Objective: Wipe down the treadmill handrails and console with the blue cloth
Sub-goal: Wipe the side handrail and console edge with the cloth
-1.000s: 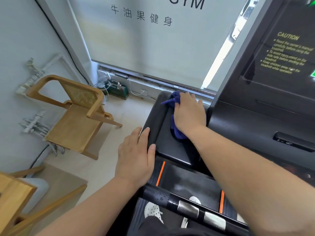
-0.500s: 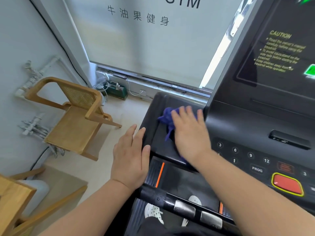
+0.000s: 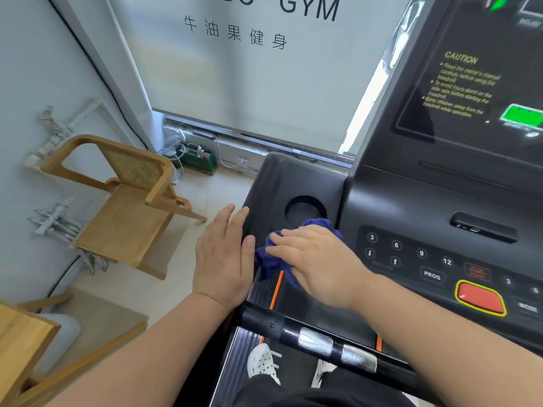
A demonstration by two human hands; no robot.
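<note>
Under right hand (image 3: 318, 259), crumpled blue cloth (image 3: 269, 261)

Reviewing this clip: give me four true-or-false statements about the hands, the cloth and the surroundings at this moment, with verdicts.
1. The right hand presses the blue cloth on the console tray. True.
2. The left hand grips the blue cloth. False: it rests flat on the tray's left edge.
3. The cloth covers the red button. False: the button is uncovered, well to the right of the cloth.
4. A wooden chair stands left of the tray. True.
</note>
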